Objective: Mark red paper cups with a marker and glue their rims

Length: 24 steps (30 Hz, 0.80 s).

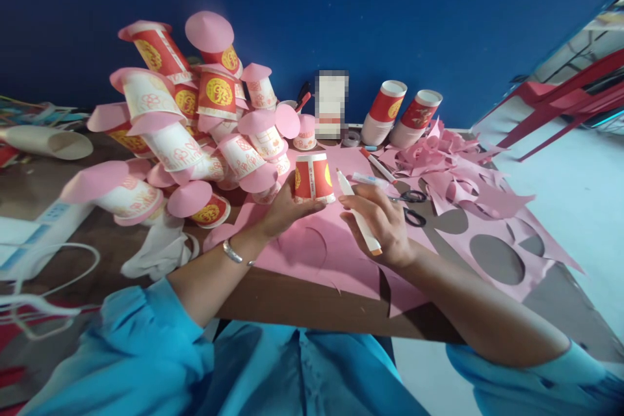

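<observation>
My left hand (287,211), with a silver bangle on its wrist, grips a red and white paper cup (313,179) from its left side. The cup stands upside down, its wide rim low and a white strip facing me. Just right of it, my right hand (383,224) holds a white marker (359,214) with an orange end, its tip pointing up and left near the cup without touching it. Under both hands lie pink paper sheets (302,253) with a curved cut line.
Cups with pink cone tops (217,94) are heaped at the left. Two cup stacks (385,114) stand at the back, beside pink scraps (453,162). Black-handled scissors (414,196) and an orange marker (379,166) lie right of the cup. A white cloth (158,250) is at the left.
</observation>
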Tool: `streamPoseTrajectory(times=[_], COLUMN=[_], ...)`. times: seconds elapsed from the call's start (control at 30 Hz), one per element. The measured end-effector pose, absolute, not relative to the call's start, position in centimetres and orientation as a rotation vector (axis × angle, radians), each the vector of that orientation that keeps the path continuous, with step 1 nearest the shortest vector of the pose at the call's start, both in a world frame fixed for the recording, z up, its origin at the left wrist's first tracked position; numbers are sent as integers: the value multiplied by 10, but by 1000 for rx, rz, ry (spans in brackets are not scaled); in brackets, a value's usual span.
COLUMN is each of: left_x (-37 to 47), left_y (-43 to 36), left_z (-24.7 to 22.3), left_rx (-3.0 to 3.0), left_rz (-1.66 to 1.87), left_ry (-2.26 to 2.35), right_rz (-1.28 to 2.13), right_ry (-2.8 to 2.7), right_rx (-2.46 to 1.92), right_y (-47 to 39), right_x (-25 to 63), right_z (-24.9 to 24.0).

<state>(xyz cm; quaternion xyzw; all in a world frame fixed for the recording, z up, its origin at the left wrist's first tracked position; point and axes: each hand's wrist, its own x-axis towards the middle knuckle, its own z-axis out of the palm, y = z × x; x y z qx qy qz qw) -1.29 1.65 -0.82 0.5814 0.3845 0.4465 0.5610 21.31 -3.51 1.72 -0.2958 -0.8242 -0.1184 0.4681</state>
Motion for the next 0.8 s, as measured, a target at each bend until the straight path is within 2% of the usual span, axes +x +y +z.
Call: streamPoseTrajectory(times=[0.23,0.37,0.57,0.8], left_x=[-13,-12,-11,-12], left_y=[19,18,16,15], left_z=[-18,-15,-11,-15], left_rx=[1391,1471,1694,1777], left_rz=[1164,1187,1276,1287], left_ry=[903,958,1096,1068], right_rz=[-98,170,533,622], right_ry=[-2022,-1832,-1772,-1827], right_rx=[-730,-1002,-1018,-1000], right_y=[-26,-20,-15,-18], right_x=[212,207,206,203], right_z=[3,-1,-14,-15])
